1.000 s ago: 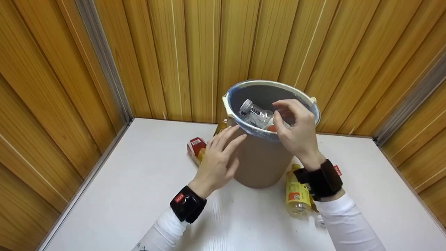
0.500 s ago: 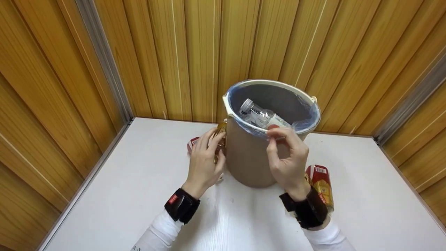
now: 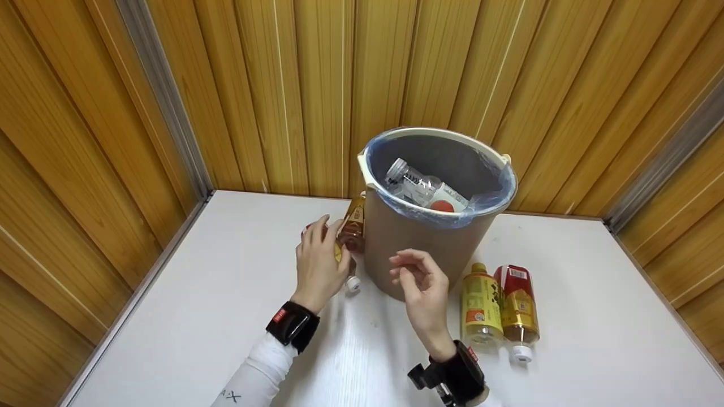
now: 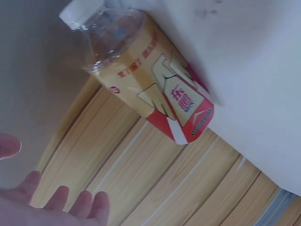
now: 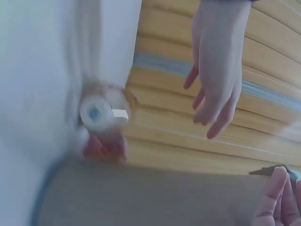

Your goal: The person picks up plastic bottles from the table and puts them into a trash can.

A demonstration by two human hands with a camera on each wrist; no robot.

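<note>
My left hand hovers over a drink bottle with a yellow and red label and a white cap. The bottle lies on its side on the table; the hand hides most of it in the head view. In the left wrist view my fingers are spread apart from it. Beside it, a brown bottle lies close against the bin. In front of the bin, my right hand hangs in the air, fingers loosely bent and holding nothing.
Inside the blue-lined bin lie a clear bottle and a white item with a red spot. A yellow-labelled bottle and a red-gold labelled bottle lie to its right. Wood-look panels stand behind.
My right hand has come down and left, from over the bin's opening to its front. My left hand has moved left and down from the bin's rim, over the bottle.
</note>
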